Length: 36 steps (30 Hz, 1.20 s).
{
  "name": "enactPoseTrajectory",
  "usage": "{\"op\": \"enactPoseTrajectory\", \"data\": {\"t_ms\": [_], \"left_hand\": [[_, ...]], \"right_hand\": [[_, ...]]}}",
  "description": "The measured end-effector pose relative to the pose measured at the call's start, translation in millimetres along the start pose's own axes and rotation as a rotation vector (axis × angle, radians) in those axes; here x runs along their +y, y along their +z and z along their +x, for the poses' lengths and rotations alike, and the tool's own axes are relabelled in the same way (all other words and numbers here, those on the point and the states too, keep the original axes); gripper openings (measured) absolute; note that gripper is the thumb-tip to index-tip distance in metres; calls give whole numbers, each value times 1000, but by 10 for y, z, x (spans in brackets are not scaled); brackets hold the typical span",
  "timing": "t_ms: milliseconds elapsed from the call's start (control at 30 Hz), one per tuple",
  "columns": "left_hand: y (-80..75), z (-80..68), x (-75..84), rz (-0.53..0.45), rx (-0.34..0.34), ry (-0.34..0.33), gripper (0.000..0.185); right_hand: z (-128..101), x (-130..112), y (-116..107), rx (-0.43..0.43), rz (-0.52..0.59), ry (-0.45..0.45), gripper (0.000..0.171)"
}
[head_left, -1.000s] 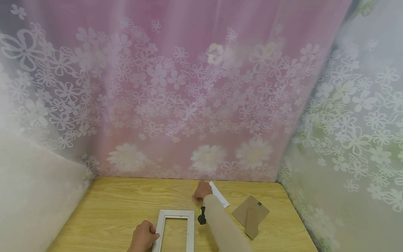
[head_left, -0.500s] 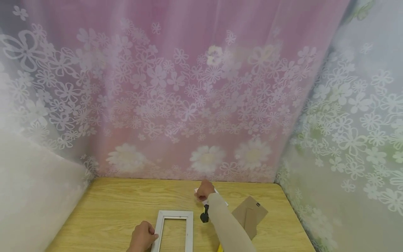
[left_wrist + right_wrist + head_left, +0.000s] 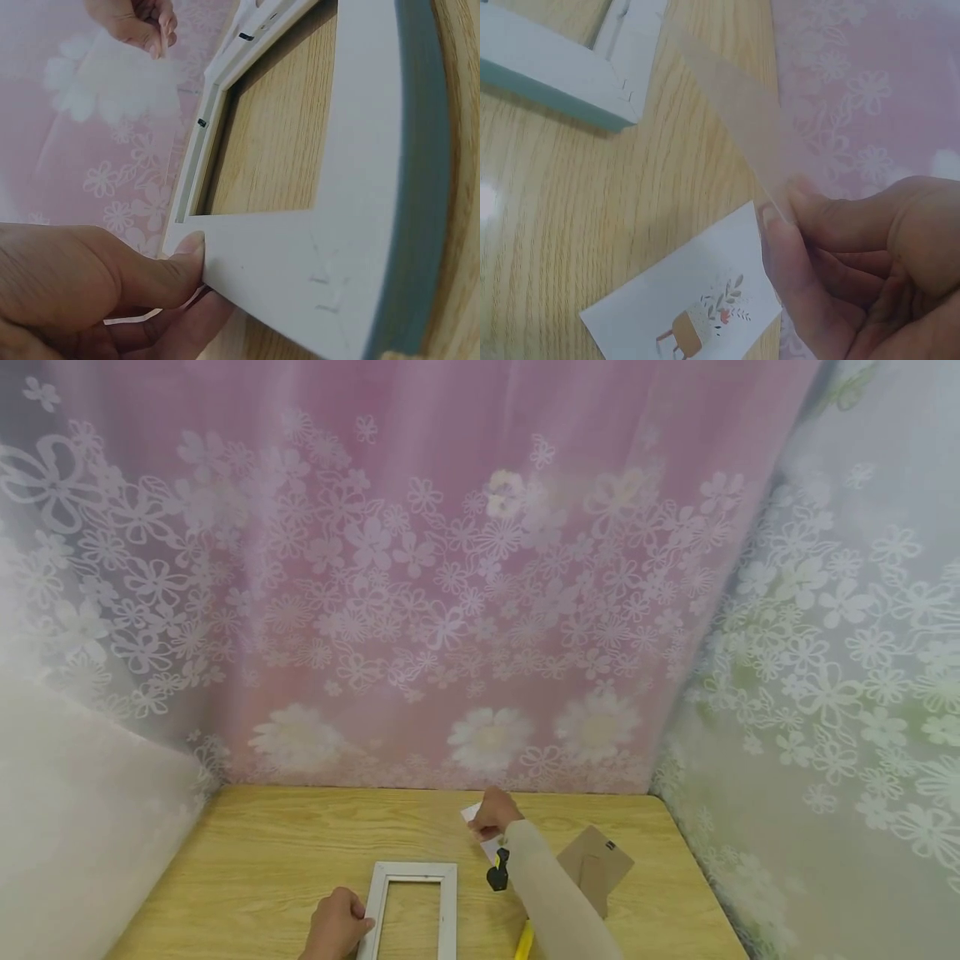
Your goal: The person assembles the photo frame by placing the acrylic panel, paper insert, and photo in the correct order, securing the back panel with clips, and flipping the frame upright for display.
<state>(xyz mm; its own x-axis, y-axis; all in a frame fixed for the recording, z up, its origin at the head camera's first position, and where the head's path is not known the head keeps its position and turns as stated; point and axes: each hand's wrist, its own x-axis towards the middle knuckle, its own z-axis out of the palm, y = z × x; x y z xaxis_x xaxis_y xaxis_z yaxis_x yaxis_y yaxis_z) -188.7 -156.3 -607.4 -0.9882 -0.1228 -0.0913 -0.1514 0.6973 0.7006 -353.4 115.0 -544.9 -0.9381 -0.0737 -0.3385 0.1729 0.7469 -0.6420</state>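
A white picture frame [image 3: 447,902] lies on the table, its opening showing the wood beneath. My left hand [image 3: 333,922] pinches the frame's left edge; the left wrist view shows the thumb on the face and fingers below. Toward the back of the table, my right hand [image 3: 497,812] pinches a clear thin sheet [image 3: 739,112] by one corner between thumb and forefinger. The sheet is raised and tilted. Below it lies a white card [image 3: 697,292] printed with a plant in a brown pot, partly covered by the right hand in the head view.
A brown backing board [image 3: 600,860] with a stand leg lies right of the right forearm, which hides part of it. A yellow strip [image 3: 525,939] shows beside that sleeve. A pink flowered curtain [image 3: 390,693] hangs behind the table [image 3: 300,827].
My right hand has shifted a little to the right, so the card now shows on its left side. The yellow strip has come into sight. My left hand keeps its hold on the frame.
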Motion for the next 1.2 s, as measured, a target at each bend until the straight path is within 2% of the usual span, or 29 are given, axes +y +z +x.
{"op": "enactPoseTrajectory", "data": {"t_ms": [333,533,733,833,933,1067,1200], "left_hand": [[-8,-6,28,-11,-25,-39,23],[-11,-24,44,-13,-13,-46,21],[-1,-22,45,-9,-14,-66,21],[0,-17,40,-12,-16,-76,21],[-3,-19,25,-12,-10,-58,22],[1,-27,25,-13,-2,-40,23],[3,-31,30,-12,9,-35,24]], "right_hand": [[-88,-13,-103,-24,9,7,10],[-160,-35,-140,-19,-2,11,24],[-261,-22,-136,-56,52,-12,15],[-275,10,-114,-67,105,-5,29],[-278,46,-91,-58,137,-1,35],[-288,82,-70,-22,84,-5,21],[-321,116,-53,6,5,-31,20]]}}
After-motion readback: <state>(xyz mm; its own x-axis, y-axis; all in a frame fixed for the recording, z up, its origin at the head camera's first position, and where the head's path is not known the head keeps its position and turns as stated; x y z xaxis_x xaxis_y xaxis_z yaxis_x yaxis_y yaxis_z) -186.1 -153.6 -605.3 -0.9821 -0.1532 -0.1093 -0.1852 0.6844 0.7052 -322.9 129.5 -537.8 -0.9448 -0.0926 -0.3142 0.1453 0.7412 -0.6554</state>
